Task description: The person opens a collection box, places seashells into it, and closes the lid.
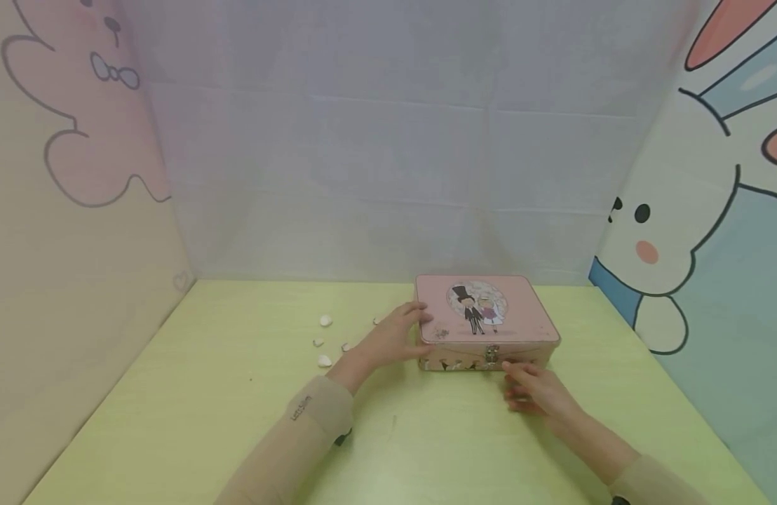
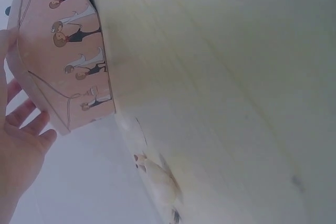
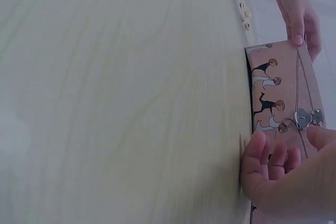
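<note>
A pink tin box (image 1: 483, 308) lies on the table with its lid down and its metal clasp (image 1: 491, 354) at the front. Cartoon couples decorate the front face. My left hand (image 1: 391, 337) grips the box's left end, thumb at the front corner and fingers along the lid's left edge. In the left wrist view, the fingers of that hand (image 2: 26, 140) lie against the end of the box. Just below the clasp is my right hand (image 1: 540, 393), fingers loosely bent and thumb close by the clasp. The right wrist view shows the clasp (image 3: 303, 119) right beside this thumb.
Several small white shell-like pieces (image 1: 325, 320) lie scattered left of the box, near my left forearm. The pale yellow-green table (image 1: 174, 407) meets a whitish back wall (image 1: 363, 175). A side wall with a rabbit drawing (image 1: 666, 231) bounds the right.
</note>
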Demonstrator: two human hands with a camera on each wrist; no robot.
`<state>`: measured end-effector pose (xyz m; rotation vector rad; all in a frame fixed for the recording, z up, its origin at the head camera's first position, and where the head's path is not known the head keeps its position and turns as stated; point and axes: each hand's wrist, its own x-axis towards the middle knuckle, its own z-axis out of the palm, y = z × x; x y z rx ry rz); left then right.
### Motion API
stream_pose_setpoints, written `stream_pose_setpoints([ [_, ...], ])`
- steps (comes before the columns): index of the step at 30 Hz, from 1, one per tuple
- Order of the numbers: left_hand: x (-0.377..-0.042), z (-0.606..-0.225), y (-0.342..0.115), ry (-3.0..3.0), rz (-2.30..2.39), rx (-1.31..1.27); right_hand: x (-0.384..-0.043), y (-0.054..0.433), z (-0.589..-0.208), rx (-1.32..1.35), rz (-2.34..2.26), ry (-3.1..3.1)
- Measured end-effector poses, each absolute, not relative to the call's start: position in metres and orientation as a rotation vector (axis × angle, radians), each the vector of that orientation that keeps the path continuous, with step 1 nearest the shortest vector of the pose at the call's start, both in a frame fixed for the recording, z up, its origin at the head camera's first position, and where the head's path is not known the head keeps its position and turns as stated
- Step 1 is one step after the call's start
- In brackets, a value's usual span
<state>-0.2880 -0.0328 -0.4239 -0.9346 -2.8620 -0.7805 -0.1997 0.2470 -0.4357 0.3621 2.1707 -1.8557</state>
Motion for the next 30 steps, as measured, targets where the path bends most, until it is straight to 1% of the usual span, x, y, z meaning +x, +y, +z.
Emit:
stream_pose_setpoints([
  [8,-0.283,-0.417,-0.030,-2.859,-0.676,-0.942,-0.199,0.279,-0.430,0.360,-1.786,2.235],
  [15,-0.282,-0.415,-0.029,-2.845,-0.615,-0.953,-0.201,0.300,-0.425,0.356,-1.578,2.447],
  [19,-0.282,-0.417,-0.028,-2.840,-0.588,-0.943,-0.204,0.307,-0.428,0.287,-1.498,2.582],
  [25,-0.285,-0.424,-0.027,-2.816,-0.584,-0.932,-0.216,0.313,-0.437,0.072,-1.457,2.728],
  [30,-0.285,-0.429,-0.025,-2.831,-0.649,-0.922,-0.229,0.315,-0.443,-0.062,-1.464,2.735],
])
